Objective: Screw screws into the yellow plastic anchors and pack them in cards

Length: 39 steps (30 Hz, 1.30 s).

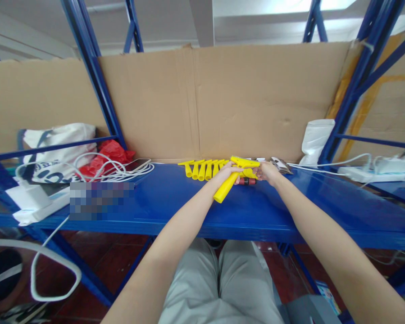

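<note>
My left hand (226,172) is closed around a yellow plastic scraper-like tool (224,188), a hollow round handle with a wide flat head. The tool is tilted, its handle end pointing down toward me and its head away. At the right end of that head is my right hand (267,172), fingers closed; whatever they pinch is too small to make out. Behind and left of my left hand, several similar yellow tools (195,171) lie in a row, handle ends facing me. A red and black cylindrical object (248,181) rests on the blue shelf (168,202) under my hands.
Cardboard (256,99) walls the back. On the left are white cables (111,168), a red plastic bag (109,155), a cloth bag (60,153) and a power strip (43,209). A white pouch (315,141) and a small opened packet (280,165) stand right, near another power strip (374,174).
</note>
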### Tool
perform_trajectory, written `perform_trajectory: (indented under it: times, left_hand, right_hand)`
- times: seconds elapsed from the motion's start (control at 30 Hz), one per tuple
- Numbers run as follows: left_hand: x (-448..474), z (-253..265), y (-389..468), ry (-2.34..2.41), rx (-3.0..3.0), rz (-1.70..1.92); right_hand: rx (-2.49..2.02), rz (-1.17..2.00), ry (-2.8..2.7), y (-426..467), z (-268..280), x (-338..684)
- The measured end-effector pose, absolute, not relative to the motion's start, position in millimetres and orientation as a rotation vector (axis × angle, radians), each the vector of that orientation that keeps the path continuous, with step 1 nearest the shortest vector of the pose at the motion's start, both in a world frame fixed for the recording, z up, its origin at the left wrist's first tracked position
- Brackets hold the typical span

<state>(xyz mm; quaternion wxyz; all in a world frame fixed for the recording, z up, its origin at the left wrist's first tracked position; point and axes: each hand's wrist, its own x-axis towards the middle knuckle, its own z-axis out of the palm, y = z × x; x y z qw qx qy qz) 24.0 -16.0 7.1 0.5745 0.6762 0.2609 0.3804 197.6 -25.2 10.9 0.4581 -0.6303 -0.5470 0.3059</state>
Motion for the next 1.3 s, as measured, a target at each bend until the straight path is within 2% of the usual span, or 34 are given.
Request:
perform_trajectory:
  times: [0.07,0.17,0.5,0.7,1.3]
  left_hand:
    - [25.2,7.1,-16.9,0.561,1.578,0.879]
    - [28.6,6.6,-17.2,0.556,1.582,0.839]
    - [30.6,8.6,-22.0,0.518,1.562,0.743]
    - [30.5,4.8,-16.9,0.497,1.521,0.733]
    - [29.8,9.3,-22.3,0.537,1.456,0.745]
  right_hand:
    - [-1.415,1.020,-1.340,-28.1,12.3,193.3]
    - [-1.333,1.225,-1.380,-30.2,13.0,190.3]
    - [-1.060,1.380,-1.269,-31.3,8.9,186.6]
    - [-0.924,1.580,-1.035,-27.6,6.3,182.4]
    - [-0.927,1.531,-0.861,-35.3,9.1,164.4]
